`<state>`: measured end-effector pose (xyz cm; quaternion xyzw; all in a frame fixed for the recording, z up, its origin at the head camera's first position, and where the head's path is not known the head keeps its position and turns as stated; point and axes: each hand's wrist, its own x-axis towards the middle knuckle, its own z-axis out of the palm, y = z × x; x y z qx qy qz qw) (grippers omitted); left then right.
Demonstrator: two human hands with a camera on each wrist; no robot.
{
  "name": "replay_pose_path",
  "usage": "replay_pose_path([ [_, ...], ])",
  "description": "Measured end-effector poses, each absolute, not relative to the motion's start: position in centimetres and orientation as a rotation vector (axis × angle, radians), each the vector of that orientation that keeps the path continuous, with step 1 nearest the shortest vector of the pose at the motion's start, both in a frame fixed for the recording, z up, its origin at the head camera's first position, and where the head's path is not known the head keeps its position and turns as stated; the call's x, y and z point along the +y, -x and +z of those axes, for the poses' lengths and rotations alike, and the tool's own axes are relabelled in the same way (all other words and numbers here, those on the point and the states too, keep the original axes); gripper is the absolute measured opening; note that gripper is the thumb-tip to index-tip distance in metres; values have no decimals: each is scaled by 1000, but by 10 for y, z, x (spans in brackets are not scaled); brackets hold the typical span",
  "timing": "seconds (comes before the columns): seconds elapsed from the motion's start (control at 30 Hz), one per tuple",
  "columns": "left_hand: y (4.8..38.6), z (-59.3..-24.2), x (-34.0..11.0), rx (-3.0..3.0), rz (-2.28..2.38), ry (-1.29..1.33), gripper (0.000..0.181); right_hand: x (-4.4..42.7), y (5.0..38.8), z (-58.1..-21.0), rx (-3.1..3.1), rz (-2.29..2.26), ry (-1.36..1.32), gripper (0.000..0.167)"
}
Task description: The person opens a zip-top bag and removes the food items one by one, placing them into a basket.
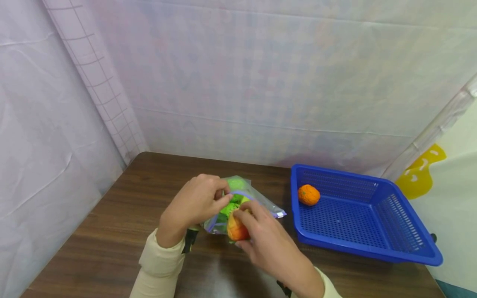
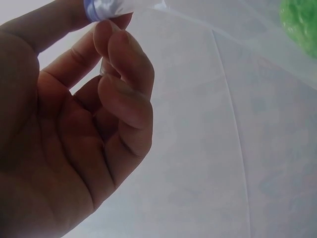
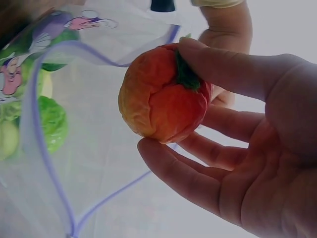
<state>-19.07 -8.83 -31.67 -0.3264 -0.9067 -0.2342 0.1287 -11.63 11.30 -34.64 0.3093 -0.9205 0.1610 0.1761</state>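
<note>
A clear zip bag (image 1: 265,203) with a purple-edged mouth stands over the table, holding several green vegetable-like pieces (image 3: 52,124). My left hand (image 1: 193,200) pinches the bag's rim between thumb and forefinger; in the left wrist view its other fingers are curled in. At the bag's mouth, my right hand (image 1: 270,238) grips a wrinkled orange-red fruit (image 3: 158,94) with a green leafy top, thumb beside the leaves and fingertips underneath. In the right wrist view the mouth gapes beside the fruit. The bag's lower part is largely hidden by the hands in the head view.
To the right sits a blue slotted plastic basket (image 1: 357,245), with an orange (image 1: 308,195) against its left side. A dark wood table (image 1: 108,223) lies below. White curtains (image 1: 261,82) hang behind and at the left, and a yellow shape (image 1: 415,182) is at the far right.
</note>
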Motion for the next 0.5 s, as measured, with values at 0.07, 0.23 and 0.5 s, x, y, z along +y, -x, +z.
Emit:
replay_pose_path([
  [0.07, 190, -317, -89, -2631, -685, 950, 7, 114, 113, -343, -2600, 464, -891, 54],
  [0.23, 190, -317, -89, -2629, -679, 946, 7, 121, 104, -334, -2580, 495, -892, 56],
  [0.5, 191, -318, -89, -2625, -682, 943, 6, 151, 107, -319, -2496, 590, -781, 57],
])
